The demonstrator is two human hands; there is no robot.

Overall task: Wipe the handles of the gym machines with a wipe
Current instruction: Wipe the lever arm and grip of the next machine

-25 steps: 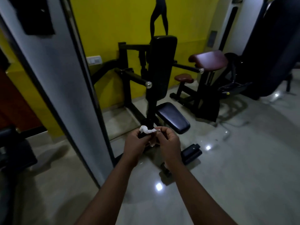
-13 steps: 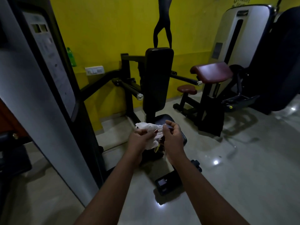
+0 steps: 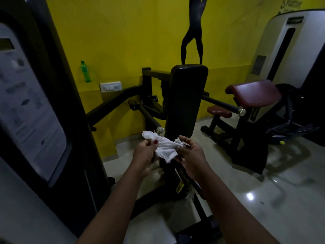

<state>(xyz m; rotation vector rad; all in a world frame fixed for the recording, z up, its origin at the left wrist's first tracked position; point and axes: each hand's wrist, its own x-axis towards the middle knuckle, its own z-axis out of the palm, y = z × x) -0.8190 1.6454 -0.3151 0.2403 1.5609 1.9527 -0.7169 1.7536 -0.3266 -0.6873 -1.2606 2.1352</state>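
Two bare hands hold a crumpled white cloth wipe (image 3: 164,146) in mid-air before a black padded gym machine (image 3: 184,101); left hand (image 3: 145,152) pinches its left part, right hand (image 3: 190,152) pinches its right end, just below a chrome-capped black handle bar (image 3: 151,118)

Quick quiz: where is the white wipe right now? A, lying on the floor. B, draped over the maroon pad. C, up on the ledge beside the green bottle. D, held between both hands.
D: the white wipe is stretched between the left hand and the right hand, and each hand pinches one end of it in front of the black machine.
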